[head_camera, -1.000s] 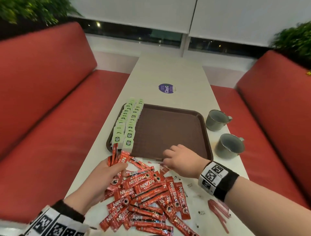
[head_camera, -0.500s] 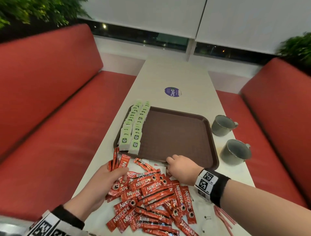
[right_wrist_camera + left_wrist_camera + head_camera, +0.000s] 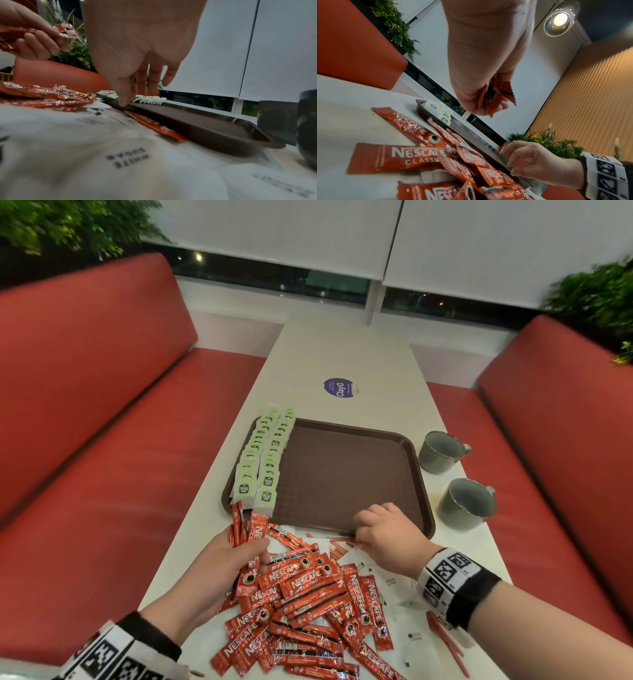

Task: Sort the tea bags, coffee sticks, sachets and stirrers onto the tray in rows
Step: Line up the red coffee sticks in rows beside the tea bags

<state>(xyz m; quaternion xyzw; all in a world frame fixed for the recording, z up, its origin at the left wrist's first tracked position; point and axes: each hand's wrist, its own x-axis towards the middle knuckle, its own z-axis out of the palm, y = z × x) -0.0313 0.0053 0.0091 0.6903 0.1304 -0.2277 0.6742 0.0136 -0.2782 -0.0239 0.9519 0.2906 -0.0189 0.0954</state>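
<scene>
A brown tray (image 3: 346,474) lies on the white table. Two rows of green tea bags (image 3: 263,463) run along its left side. Red coffee sticks (image 3: 301,594) are heaped in front of it. My left hand (image 3: 251,549) holds a bundle of coffee sticks (image 3: 494,97) above the heap's left end. My right hand (image 3: 359,534) is at the tray's near edge, fingers curled down and pinching a single red coffee stick (image 3: 521,163) that lies along the rim (image 3: 154,125). White sachets (image 3: 404,631) and thin red stirrers (image 3: 448,642) lie under and right of my right wrist.
Two grey cups (image 3: 442,451) (image 3: 466,503) stand right of the tray. A purple sticker (image 3: 338,387) is on the table beyond it. Red benches (image 3: 102,440) run along both sides. Most of the tray's floor is bare.
My right hand has slid a little to the right along the tray's near edge. My left hand keeps its bundle of sticks and has barely moved. The head view has tilted.
</scene>
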